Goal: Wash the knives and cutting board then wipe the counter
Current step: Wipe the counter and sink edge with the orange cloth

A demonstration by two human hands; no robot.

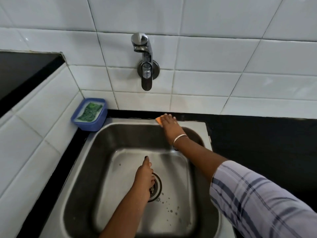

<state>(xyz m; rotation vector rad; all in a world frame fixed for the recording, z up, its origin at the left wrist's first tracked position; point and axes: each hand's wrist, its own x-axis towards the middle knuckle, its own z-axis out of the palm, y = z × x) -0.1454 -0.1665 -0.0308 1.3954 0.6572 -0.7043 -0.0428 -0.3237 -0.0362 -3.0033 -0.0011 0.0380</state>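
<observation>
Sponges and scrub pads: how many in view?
2: a green scrub pad in the blue tub beside the sink; an orange sponge under the right hand on the sink's back rim.

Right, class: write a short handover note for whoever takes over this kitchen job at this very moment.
Left hand: holds nothing, fingers loose, over the sink near the drain.
Right hand: lies on the orange sponge at the sink's back rim, beside the black counter.
Knives and cutting board: not in view; the basin holds only water drops, and no water is visible from the tap.
Done: the washing is probably finished, but that is unconfirmed.
Left: wipe the counter.
</observation>
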